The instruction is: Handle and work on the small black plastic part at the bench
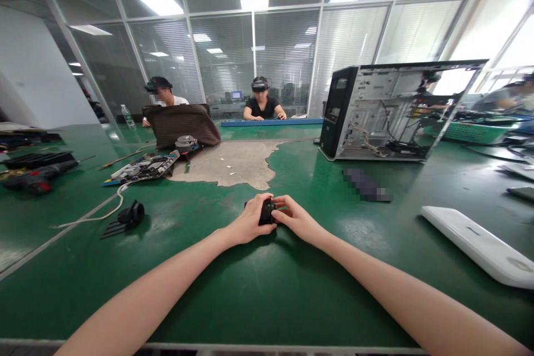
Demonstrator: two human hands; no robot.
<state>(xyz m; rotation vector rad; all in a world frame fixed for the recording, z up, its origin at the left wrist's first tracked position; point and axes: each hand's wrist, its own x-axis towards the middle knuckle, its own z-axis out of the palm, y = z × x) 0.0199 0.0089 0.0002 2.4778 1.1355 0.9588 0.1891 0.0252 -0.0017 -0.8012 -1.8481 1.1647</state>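
Observation:
Close above the green table (267,295), at its middle, my two hands meet around a small black object (267,212) with a rounded, rimmed right end and a bit of red on top. Its exact kind is not clear. My left hand (249,219) wraps it from the left, fingers over the top and thumb along the near side. From the right, my right hand (295,219) pinches the rimmed end between thumb and fingers. My fingers hide much of it. To the left lies another black part (130,214) with a round collar and flat prongs.
An open computer case (375,111) stands back right. A circuit board (144,169) and a brown bag (179,125) are back left, with a power drill (39,177) farther left. A white panel (479,245) lies right. Two people (263,105) sit opposite; another is far right.

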